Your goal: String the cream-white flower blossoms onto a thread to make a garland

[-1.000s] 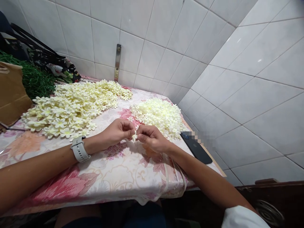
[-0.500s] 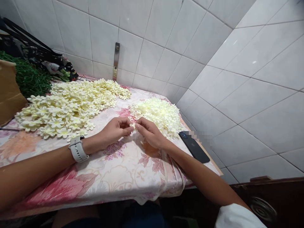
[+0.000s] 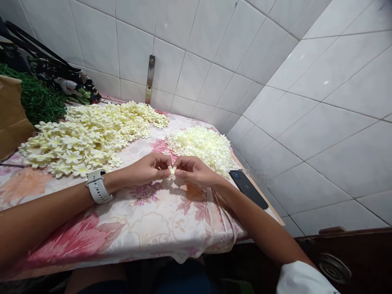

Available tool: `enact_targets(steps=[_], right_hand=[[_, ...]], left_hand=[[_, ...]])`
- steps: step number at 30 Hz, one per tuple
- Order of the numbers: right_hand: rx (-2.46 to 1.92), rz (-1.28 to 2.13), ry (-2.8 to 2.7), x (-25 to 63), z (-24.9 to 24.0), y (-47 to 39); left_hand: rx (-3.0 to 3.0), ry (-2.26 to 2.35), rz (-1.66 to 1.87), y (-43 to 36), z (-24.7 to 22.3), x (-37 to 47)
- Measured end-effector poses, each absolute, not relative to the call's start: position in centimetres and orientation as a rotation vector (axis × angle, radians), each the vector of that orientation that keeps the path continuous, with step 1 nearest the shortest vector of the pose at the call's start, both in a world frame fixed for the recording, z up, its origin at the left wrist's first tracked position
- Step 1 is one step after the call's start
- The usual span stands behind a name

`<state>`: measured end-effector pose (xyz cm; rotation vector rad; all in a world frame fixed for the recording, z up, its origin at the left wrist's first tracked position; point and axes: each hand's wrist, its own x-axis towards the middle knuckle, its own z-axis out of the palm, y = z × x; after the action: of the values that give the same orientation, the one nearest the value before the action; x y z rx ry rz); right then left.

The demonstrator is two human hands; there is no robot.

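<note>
A small cream-white artificial flower (image 3: 172,172) with a yellowish centre faces me, pinched between both hands. My left hand (image 3: 150,169) grips its left side with thumb and fingers; a pale watch (image 3: 98,187) is on that wrist. My right hand (image 3: 194,170) is closed on the flower's right side. Just behind my right hand lies a heap of whitish flowers (image 3: 202,146). To the left of my hands spreads a bigger pile of cream-yellow flowers (image 3: 92,136). Both hands hover a little above the floral tablecloth (image 3: 147,228).
A black phone (image 3: 248,190) lies at the table's right edge. At the left are a brown paper bag (image 3: 14,116), a tangle of green strands (image 3: 39,98) and a dark floral bag (image 3: 70,79). Tiled walls (image 3: 202,49) border the table behind and at the right.
Both hands have come slightly lower and nearer to me. The flower, mostly covered by the fingers before, now shows its petals between the thumbs.
</note>
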<state>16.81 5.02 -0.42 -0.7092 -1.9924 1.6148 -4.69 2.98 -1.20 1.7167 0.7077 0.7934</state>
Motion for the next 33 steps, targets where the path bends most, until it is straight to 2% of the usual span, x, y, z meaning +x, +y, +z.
enact_targets(steps=[3, 9, 13, 20, 26, 33], right_hand=[[-0.699, 1.604, -2.121, 16.9, 0.1, 5.0], [-0.614, 1.26, -2.311, 16.7, 0.3, 4.6], [-0.451, 1.377, -2.248, 16.2, -0.1, 4.3], [-0.81, 1.074, -1.879, 16.0, -1.2, 5.0], [-0.8, 1.226, -1.88, 15.8, -1.7, 5.2], [-0.887, 1.068, -1.852, 16.0, -1.5, 5.2]], left_hand=[[1.84, 0.7, 0.685, 2.8, -0.6, -4.8], [1.849, 0.758, 0.696, 2.2, -0.1, -4.5], [1.789, 0.735, 0.703, 2.0, -0.3, -4.5], [1.487, 0.907, 0.954, 2.5, -1.0, -4.1], [1.527, 1.006, 0.994, 2.4, -1.2, -4.1], [1.673, 0.972, 0.959, 1.6, -0.3, -3.5]])
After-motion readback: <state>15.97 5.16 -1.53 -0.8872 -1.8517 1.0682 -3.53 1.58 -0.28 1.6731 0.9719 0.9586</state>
